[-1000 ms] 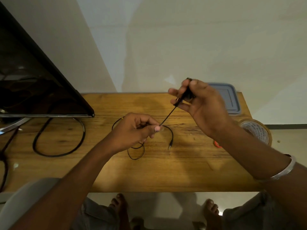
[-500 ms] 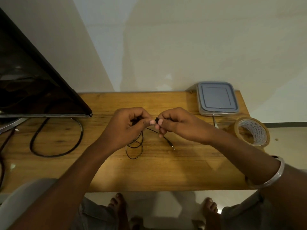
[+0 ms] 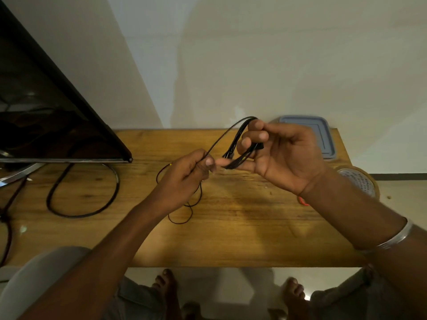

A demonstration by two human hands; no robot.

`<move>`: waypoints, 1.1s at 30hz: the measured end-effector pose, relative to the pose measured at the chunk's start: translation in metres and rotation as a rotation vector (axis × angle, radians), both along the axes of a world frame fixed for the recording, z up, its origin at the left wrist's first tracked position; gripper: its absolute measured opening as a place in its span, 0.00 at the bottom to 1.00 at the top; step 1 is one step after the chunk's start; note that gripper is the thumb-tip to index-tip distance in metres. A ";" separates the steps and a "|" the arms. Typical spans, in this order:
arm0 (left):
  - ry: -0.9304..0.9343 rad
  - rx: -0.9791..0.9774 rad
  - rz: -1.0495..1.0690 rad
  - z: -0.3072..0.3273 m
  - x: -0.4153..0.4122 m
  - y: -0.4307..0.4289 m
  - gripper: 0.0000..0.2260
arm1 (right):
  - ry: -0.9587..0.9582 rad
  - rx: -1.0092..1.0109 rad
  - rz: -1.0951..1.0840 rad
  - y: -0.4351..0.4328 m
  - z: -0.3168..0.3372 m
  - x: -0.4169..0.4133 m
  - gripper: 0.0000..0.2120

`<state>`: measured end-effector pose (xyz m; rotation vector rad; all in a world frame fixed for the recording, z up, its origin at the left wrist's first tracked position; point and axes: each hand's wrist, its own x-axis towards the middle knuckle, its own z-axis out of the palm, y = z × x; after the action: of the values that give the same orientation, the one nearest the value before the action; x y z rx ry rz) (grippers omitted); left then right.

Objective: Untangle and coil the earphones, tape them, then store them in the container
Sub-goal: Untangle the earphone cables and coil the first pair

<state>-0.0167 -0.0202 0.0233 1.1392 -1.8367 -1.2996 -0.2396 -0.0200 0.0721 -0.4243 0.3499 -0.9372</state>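
Black earphones (image 3: 238,137) are partly wound into several loops around the fingers of my right hand (image 3: 277,153), which is raised above the wooden table (image 3: 231,227). My left hand (image 3: 187,176) pinches the cord just left of the loops. The rest of the cord hangs below my left hand and lies in loose loops on the table. A container with a grey-blue lid (image 3: 323,137) stands at the back right, partly hidden by my right hand. A roll of brown tape (image 3: 360,183) sits at the table's right edge.
A dark monitor (image 3: 46,116) stands at the left with its metal foot and a thick black cable (image 3: 80,195) looped on the table. A small red-orange object (image 3: 303,201) peeks out under my right wrist. The wall is right behind the table.
My right hand has risen and moved right from the table centre with more cord looped on its fingers. My left hand stays near the middle, feeding the cord.
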 end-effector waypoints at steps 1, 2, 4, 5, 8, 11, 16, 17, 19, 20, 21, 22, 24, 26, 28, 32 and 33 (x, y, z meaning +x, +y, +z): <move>-0.001 0.021 -0.006 -0.003 0.000 0.001 0.13 | 0.008 0.015 -0.057 -0.001 0.001 -0.001 0.05; -0.001 0.033 -0.015 -0.005 0.002 0.002 0.14 | 0.013 0.027 -0.109 -0.002 0.002 -0.002 0.06; -0.008 0.070 -0.027 -0.007 0.005 0.001 0.14 | 0.017 0.042 -0.187 -0.004 0.005 -0.004 0.07; -0.010 0.091 -0.031 -0.007 0.005 0.000 0.14 | 0.018 0.047 -0.215 -0.005 0.006 -0.005 0.08; -0.046 0.101 -0.065 -0.004 0.000 0.003 0.15 | 0.015 0.055 -0.278 -0.006 0.005 -0.008 0.11; -0.121 0.082 -0.136 -0.008 -0.001 0.007 0.14 | 0.041 0.057 -0.314 -0.006 0.004 -0.005 0.11; -0.200 0.116 -0.241 -0.011 -0.003 0.013 0.13 | 0.143 0.009 -0.376 -0.008 0.000 -0.006 0.11; -0.197 0.118 -0.250 -0.009 -0.003 0.013 0.13 | 0.210 -0.026 -0.394 -0.008 -0.001 -0.006 0.11; -0.191 0.107 -0.260 -0.004 -0.005 0.013 0.14 | 0.410 -0.149 -0.422 -0.009 -0.006 -0.006 0.12; -0.191 0.101 -0.259 -0.002 -0.005 0.012 0.14 | 0.535 -0.230 -0.436 -0.008 -0.009 -0.004 0.12; -0.191 0.096 -0.259 0.000 -0.005 0.012 0.15 | 0.665 -0.317 -0.445 -0.007 -0.012 -0.001 0.12; -0.190 0.088 -0.261 0.001 -0.005 0.012 0.14 | 0.798 -0.415 -0.449 -0.005 -0.015 0.002 0.12; -0.200 0.054 -0.273 0.003 -0.006 0.013 0.14 | 1.073 -0.671 -0.425 -0.001 -0.022 0.007 0.11; -0.213 0.005 -0.264 0.004 -0.006 0.012 0.14 | 1.297 -0.936 -0.346 0.002 -0.032 0.011 0.10; -0.207 -0.061 -0.220 0.006 -0.005 0.010 0.13 | 1.403 -1.070 -0.210 0.005 -0.041 0.014 0.08; -0.199 -0.210 -0.105 0.009 0.001 0.004 0.11 | 1.425 -1.021 -0.041 0.008 -0.048 0.016 0.10; -0.193 -0.233 -0.082 0.009 0.003 0.002 0.10 | 1.417 -0.976 -0.015 0.009 -0.048 0.015 0.10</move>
<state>-0.0138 -0.0183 0.0322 1.1039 -2.1316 -1.0147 -0.2242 -0.0114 0.0243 -1.9983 1.1643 -0.6228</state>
